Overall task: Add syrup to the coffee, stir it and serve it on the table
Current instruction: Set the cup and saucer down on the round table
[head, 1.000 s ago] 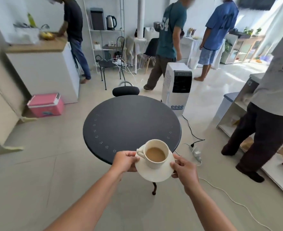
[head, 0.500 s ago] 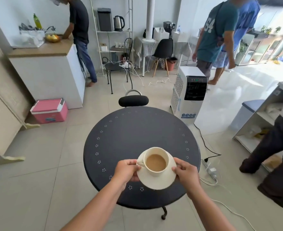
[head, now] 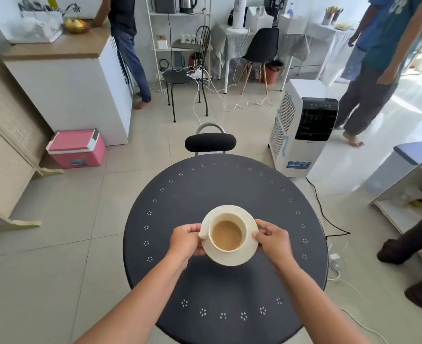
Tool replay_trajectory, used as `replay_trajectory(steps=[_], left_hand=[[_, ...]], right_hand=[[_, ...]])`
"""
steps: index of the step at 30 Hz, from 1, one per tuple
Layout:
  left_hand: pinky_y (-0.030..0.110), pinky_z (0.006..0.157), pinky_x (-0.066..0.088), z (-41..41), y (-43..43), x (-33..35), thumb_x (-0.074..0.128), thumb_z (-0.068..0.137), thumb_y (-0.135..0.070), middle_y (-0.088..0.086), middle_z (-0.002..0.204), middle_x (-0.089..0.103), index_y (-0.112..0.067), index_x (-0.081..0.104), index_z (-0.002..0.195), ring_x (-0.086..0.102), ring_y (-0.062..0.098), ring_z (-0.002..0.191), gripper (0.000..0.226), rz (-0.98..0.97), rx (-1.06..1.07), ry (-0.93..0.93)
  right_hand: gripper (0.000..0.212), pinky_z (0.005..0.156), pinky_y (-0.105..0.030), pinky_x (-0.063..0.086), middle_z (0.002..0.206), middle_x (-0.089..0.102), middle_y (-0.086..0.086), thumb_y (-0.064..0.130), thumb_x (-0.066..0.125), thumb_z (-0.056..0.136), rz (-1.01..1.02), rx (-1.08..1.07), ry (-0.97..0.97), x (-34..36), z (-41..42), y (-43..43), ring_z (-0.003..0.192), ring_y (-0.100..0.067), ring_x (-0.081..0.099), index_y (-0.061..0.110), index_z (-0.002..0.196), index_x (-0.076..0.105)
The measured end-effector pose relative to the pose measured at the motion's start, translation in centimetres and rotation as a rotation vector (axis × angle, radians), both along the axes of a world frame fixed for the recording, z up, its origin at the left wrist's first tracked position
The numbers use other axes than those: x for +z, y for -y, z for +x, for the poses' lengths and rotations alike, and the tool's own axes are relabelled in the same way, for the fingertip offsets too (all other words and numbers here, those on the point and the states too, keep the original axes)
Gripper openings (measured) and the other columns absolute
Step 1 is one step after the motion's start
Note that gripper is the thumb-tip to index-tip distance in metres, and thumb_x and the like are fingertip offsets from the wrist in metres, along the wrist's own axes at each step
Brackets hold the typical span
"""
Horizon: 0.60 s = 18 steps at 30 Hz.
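A cream cup (head: 226, 235) full of milky coffee stands on a cream saucer (head: 239, 259). Both are over the middle of a round dark table (head: 205, 184) with a ring of small punched holes. My left hand (head: 186, 240) grips the saucer's left edge, next to the cup's handle. My right hand (head: 272, 240) pinches the saucer's right edge. Whether the saucer touches the tabletop I cannot tell.
A black-backed chair (head: 210, 142) stands at the table's far side. A white air cooler (head: 304, 130) is to the right, its cord and a power strip (head: 334, 260) on the floor. A pink cooler box (head: 77, 148) sits left by a white counter (head: 65, 80). Three people stand around.
I have stepped up to the table. Both hands carried the cup and saucer from past its near edge to over its middle. The people on the right shifted.
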<state>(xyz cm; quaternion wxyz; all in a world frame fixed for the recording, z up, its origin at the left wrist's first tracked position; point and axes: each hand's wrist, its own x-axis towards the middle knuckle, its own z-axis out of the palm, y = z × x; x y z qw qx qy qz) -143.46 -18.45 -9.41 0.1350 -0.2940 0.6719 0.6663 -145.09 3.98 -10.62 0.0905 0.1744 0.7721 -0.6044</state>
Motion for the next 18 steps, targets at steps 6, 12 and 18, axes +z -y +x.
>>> replay_trajectory(steps=[6, 12, 18], left_hand=[[0.031, 0.053, 0.061, -3.6, 0.3, -2.4, 0.048, 0.086, 0.003, 0.007, 0.074, 0.078, -0.011, 0.073, 0.094, 0.072, 0.016, 0.058, 0.029, -0.013, 0.087, 0.070], [0.031, 0.055, 0.061, -7.0, 0.7, -4.7, 0.048, 0.086, 0.002, 0.008, 0.077, 0.078, -0.011, 0.073, 0.095, 0.071, 0.020, 0.061, 0.030, -0.023, 0.151, 0.137], [0.031, 0.056, 0.059, -9.9, 0.8, -6.7, 0.046, 0.085, 0.002, 0.011, 0.083, 0.079, -0.012, 0.073, 0.095, 0.071, 0.021, 0.065, 0.032, -0.033, 0.193, 0.199]], right_hand=[[0.034, 0.078, -0.046, 0.061, 0.090, 0.077, -0.005, -0.001, 0.061, 0.085, -0.069, 0.019, 0.099, -2.7, -4.9, 0.8, 0.089, -0.027, 0.071, 0.025, 0.101, 0.076], [0.034, 0.080, -0.046, 0.061, 0.091, 0.076, -0.004, 0.001, 0.061, 0.085, -0.060, 0.042, 0.185, -5.4, -9.1, 1.7, 0.090, -0.026, 0.071, 0.026, 0.103, 0.075], [0.033, 0.076, -0.039, 0.061, 0.090, 0.076, -0.002, 0.003, 0.062, 0.085, -0.054, 0.050, 0.260, -7.7, -12.6, 2.4, 0.083, -0.019, 0.068, 0.027, 0.103, 0.075]])
